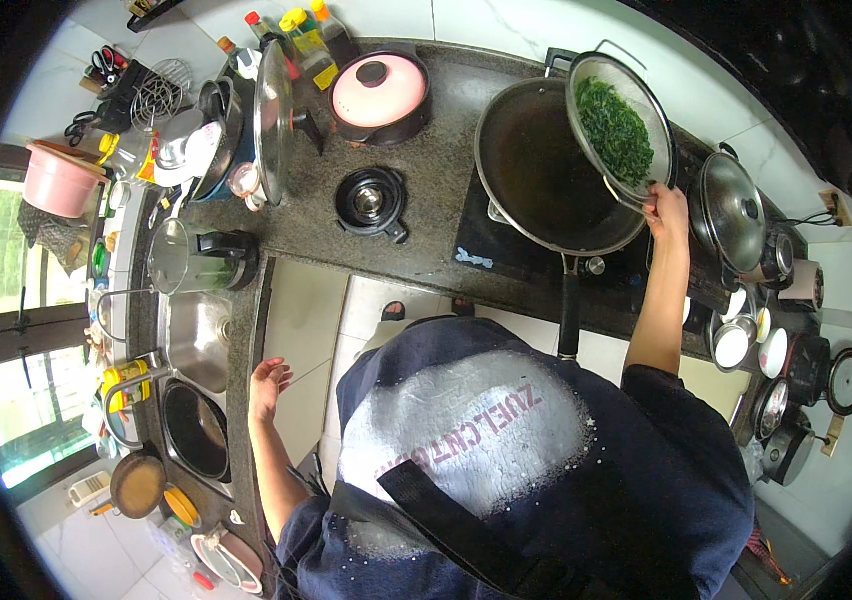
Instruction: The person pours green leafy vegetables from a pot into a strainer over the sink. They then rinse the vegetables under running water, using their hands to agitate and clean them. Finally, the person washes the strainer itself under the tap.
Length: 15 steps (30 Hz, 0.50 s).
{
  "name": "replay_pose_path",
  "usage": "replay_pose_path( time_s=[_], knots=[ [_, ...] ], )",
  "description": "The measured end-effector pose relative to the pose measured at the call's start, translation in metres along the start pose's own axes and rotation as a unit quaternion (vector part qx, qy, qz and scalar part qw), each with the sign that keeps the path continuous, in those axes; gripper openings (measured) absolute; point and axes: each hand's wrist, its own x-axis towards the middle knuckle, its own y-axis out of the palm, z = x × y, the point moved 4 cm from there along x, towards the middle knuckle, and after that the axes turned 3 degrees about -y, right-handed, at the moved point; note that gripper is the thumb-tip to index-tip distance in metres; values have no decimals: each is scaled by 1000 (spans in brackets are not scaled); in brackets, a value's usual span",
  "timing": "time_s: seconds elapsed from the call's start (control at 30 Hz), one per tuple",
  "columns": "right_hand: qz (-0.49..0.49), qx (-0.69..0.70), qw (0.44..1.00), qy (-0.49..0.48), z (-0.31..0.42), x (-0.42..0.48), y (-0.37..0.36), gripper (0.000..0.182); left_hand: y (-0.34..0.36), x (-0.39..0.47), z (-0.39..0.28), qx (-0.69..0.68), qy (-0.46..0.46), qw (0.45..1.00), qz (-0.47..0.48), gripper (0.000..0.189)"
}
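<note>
My right hand (667, 214) grips the handle of a metal mesh strainer (580, 142), which is tilted over the right side of a wide wok (538, 165). Chopped dark green leaves (615, 131) lie in the strainer. The wok sits on a black cooktop (471, 225), its long black handle (569, 315) pointing towards me; its dark inside shows no food. My left hand (270, 382) hangs with bent fingers beside the counter edge near the sink (197, 341), holding nothing. Left of the cooktop lies a black round blender lid or base (370, 201) on the stone counter.
A black pot with a pink lid (381, 90) stands at the back, by several sauce bottles (309, 45). A glass lid (273, 124) stands upright to the left. A blender jug (197, 256) is at the sink corner. Right of the wok is a lidded pan (730, 210).
</note>
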Motion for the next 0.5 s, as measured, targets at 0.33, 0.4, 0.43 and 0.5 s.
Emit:
replay_pose_path(
  time_s=[0.33, 0.4, 0.43, 0.5],
  knots=[
    [-2, -279, 954, -105, 13, -31, 13, 20, 0, 4, 11, 11, -13, 1000, -3, 20],
    [-6, -279, 957, -78, -3, -17, 4, 20, -1, 5, 11, 10, -7, 1000, -4, 21],
    [-62, -235, 959, -145, -9, -17, 7, 18, -1, 5, 13, 11, -6, 1000, -3, 22],
    [-77, -243, 951, -172, -14, -19, 10, 19, -4, 5, 17, 16, -11, 1000, -7, 23]
  ],
)
